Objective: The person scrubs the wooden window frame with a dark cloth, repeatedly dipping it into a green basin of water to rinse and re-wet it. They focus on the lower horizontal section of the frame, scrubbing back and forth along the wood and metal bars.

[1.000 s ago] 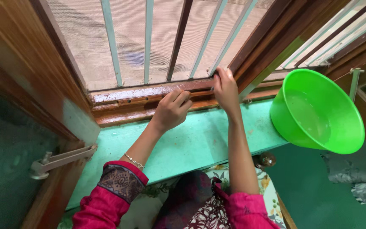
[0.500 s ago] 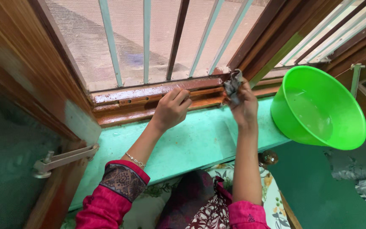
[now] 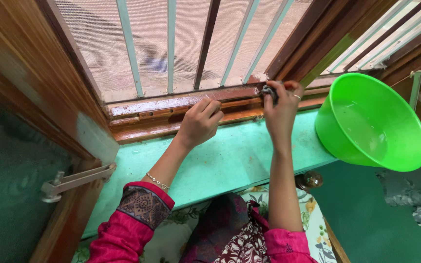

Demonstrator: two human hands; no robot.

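Wet brown wooden window track (image 3: 181,111) mid-frame: right hand (image 3: 281,114) grip pinched on small grey rag (image 3: 268,91), left hand (image 3: 198,124) curled, bracing. Better: press into the corner, short strokes.

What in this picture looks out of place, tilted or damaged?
The green basin sits tilted, hanging over the edge of the teal sill. The wooden window frame looks wet and worn where the right hand presses a dark cloth and the left hand rests.

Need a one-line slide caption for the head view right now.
Right hand presses a dark rag into the window frame; left hand rests on it, green basin beside.
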